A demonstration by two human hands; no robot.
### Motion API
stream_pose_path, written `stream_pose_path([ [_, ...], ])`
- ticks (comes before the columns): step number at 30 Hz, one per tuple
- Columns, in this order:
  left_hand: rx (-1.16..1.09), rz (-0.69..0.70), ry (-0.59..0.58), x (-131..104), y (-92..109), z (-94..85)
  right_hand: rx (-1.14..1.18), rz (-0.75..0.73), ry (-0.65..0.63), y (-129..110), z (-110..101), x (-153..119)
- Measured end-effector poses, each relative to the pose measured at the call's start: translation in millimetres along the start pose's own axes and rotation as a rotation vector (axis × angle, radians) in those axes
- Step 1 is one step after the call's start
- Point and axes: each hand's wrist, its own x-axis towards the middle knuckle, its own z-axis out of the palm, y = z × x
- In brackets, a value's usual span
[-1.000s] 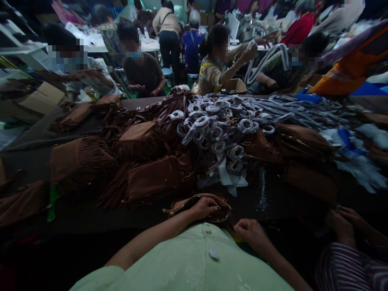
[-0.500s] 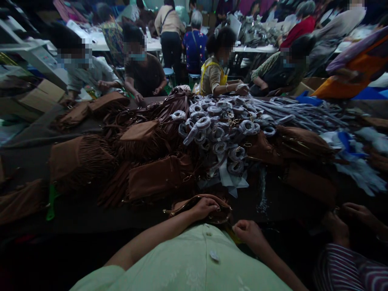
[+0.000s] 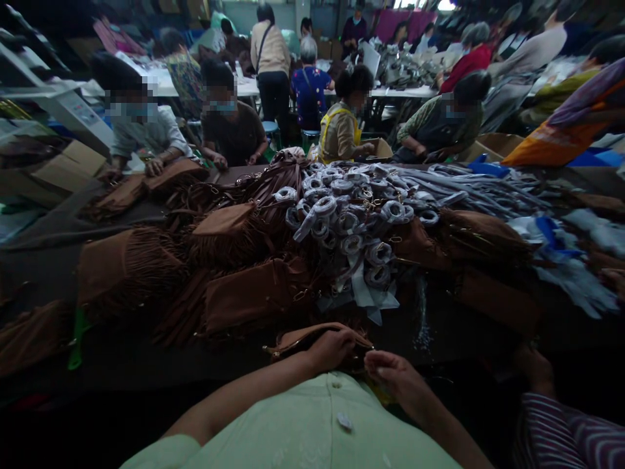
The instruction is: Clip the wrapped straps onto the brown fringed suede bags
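Note:
A small brown handbag lies at the table's near edge, right in front of me, its gold-zipped mouth partly open. Across that mouth reaches my left hand, fingers curled in at the bag's edge and closed on it. At the bag's right end, my right hand has thumb and fingers pinched together beside the zip's end. Whatever sits in that pinch is too small and dark to make out. Beyond the bag lies another brown bag with a gold clasp.
Wrapped, coiled straps are heaped mid-table. Fringed brown bags lie to the left, near a green tool. Plastic wrappers lie at right. A co-worker's striped sleeve is close on my right; several people sit opposite.
My right hand has moved up and left to the bag's right end. My left hand stays at the bag's mouth. The view has tilted slightly up.

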Motion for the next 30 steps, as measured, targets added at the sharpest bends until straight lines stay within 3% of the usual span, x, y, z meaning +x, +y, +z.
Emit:
stream_pose_path([
  [7,-0.213,-0.074,0.098,7.6,-19.7,12.3,-0.535,-0.322,0.247,-8.1,27.0,23.8],
  [11,-0.341,-0.115,0.134,11.1,-21.2,12.8,-0.549,-0.291,0.267,-3.8,40.2,40.5],
  [16,-0.435,-0.155,0.184,13.0,-17.5,6.7,-0.754,-0.345,0.286,-3.2,46.8,52.5],
  [22,-0.551,-0.206,0.227,17.2,-23.9,4.7,-0.796,-0.301,0.34,-6.6,52.0,57.2],
  [30,-0.622,-0.261,0.226,23.2,-30.0,3.6,-0.598,-0.282,0.205,-3.1,48.6,75.2],
])
